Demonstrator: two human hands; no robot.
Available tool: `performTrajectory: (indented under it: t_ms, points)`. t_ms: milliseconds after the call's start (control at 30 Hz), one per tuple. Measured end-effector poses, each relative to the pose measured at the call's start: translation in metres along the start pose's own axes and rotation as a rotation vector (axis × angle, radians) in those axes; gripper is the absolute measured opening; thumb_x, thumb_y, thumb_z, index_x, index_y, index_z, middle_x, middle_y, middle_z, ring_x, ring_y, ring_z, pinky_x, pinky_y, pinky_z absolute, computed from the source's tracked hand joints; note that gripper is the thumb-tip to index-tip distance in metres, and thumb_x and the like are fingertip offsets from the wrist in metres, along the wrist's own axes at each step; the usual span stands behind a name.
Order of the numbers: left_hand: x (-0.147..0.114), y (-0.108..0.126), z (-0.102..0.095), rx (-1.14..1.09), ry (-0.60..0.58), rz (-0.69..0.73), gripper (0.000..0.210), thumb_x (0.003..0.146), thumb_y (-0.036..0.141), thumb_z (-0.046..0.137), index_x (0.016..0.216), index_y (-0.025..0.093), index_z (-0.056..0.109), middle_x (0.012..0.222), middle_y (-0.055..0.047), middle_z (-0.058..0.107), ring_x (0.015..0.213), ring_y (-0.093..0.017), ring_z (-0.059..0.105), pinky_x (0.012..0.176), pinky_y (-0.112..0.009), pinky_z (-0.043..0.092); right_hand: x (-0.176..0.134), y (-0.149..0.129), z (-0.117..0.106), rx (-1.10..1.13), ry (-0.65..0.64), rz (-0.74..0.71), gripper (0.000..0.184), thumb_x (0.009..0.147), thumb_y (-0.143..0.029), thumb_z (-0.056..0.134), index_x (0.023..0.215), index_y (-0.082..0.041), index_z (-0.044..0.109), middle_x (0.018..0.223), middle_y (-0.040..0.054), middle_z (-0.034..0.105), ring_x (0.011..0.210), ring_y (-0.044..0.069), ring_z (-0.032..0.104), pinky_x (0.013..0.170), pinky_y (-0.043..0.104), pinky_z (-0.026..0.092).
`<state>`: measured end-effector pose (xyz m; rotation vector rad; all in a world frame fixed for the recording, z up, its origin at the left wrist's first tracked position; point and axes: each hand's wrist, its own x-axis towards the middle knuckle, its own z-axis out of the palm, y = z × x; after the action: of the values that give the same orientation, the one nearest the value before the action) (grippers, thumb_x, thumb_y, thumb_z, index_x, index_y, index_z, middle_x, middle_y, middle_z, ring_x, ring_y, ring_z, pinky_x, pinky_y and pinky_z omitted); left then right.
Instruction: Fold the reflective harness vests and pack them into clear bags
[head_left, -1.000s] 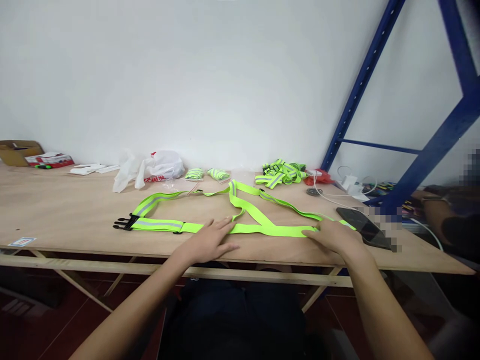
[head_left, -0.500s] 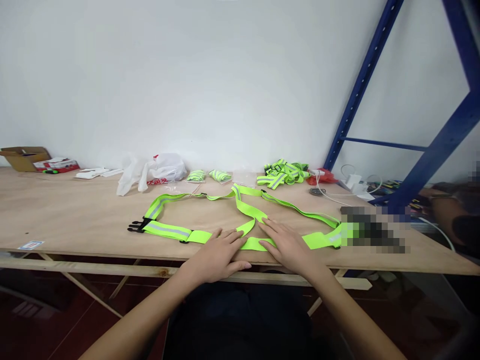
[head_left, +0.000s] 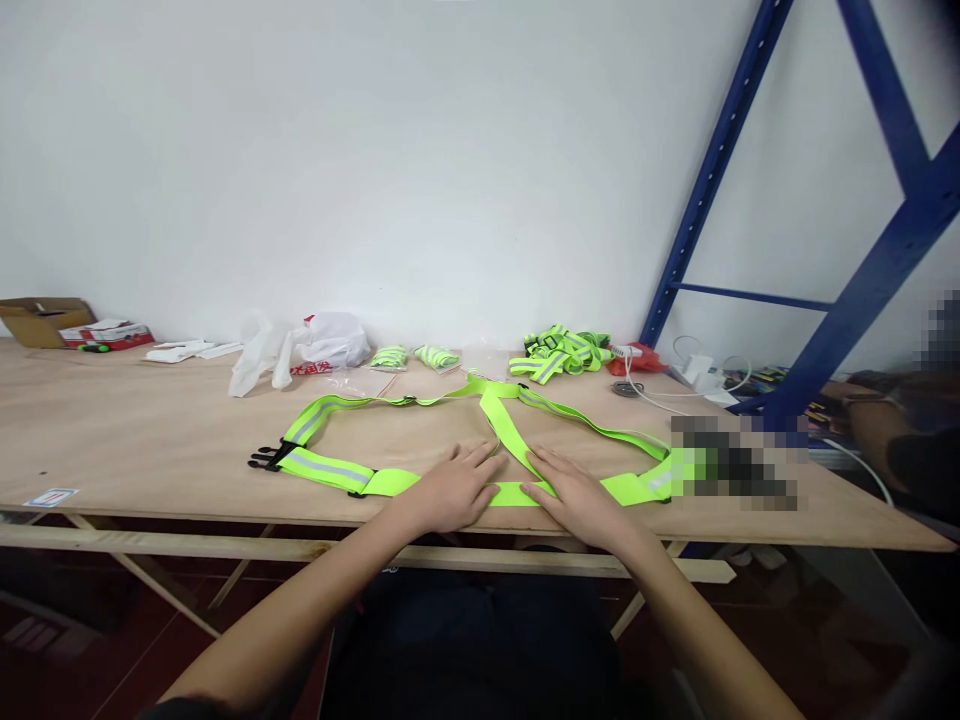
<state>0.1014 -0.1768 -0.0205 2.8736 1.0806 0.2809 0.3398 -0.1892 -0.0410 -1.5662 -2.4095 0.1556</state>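
Observation:
A neon-yellow reflective vest of elastic straps (head_left: pixel 330 467) lies spread on the wooden table (head_left: pixel 150 430), forming a wide loop with a strap crossing its middle. My left hand (head_left: pixel 457 490) rests on the front strap, fingers stretched out flat. Beside it, my right hand (head_left: pixel 574 495) lies flat over the front strap where the middle strap comes down, fingers extended. A black buckle (head_left: pixel 266 456) sticks out at the loop's left end. The right end runs into a blurred patch.
Behind lie a white plastic bag (head_left: pixel 330 340), bagged strap bundles (head_left: pixel 435 357), a heap of straps (head_left: pixel 562 352) and a red bag (head_left: pixel 636 358). An open cardboard box (head_left: pixel 41 322) stands far left. Blue shelving (head_left: pixel 847 320), cables and another person's arm (head_left: pixel 874 435) are at right.
My left hand has shifted slightly right and its thumb now lies on the strap. The middle strap is straighter, running from the back down to my right hand. The view has shifted a little.

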Motion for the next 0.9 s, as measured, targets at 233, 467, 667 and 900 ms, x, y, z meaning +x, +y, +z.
performTrajectory:
  t_ms: [233,467,667,900]
  points:
    - [0.002,-0.002,0.0,-0.007,-0.076,0.033,0.049,0.102,0.031,0.025,0.148,0.024,0.04,0.164,-0.008,0.026,0.146,-0.034,0.033,0.114,-0.065,0.027,0.002,0.0,0.002,-0.023,-0.012,0.038,0.072,0.098,-0.057,0.036,0.145,-0.005,0.05,0.155,0.0213,0.04,0.145,0.033,0.037,0.12,0.049,0.029]
    - [0.007,0.006,0.0,0.045,-0.027,0.015,0.047,0.098,0.026,0.03,0.142,0.019,0.044,0.161,-0.014,0.03,0.141,-0.033,0.04,0.109,-0.062,0.036,0.002,0.002,0.004,-0.009,0.063,-0.023,0.064,0.098,-0.05,0.039,0.147,-0.01,0.048,0.158,0.0167,0.036,0.147,0.031,0.033,0.12,0.049,0.031]
    - [0.008,0.0,0.007,-0.032,-0.029,0.042,0.061,0.098,0.024,0.031,0.156,0.014,0.02,0.165,-0.02,0.011,0.151,-0.03,0.024,0.118,-0.059,0.024,0.003,0.004,0.005,0.054,0.056,-0.125,0.057,0.099,-0.04,0.039,0.15,-0.015,0.045,0.153,0.0132,0.045,0.142,0.027,0.043,0.118,0.048,0.035]
    - [0.008,-0.001,0.006,-0.05,-0.059,0.112,0.055,0.099,0.027,0.028,0.153,0.015,0.03,0.16,-0.015,0.033,0.148,-0.027,0.031,0.119,-0.056,0.023,0.003,0.0,0.0,0.058,0.068,-0.145,0.049,0.1,-0.037,0.042,0.143,-0.016,0.053,0.144,0.0136,0.056,0.134,0.028,0.051,0.113,0.046,0.039]
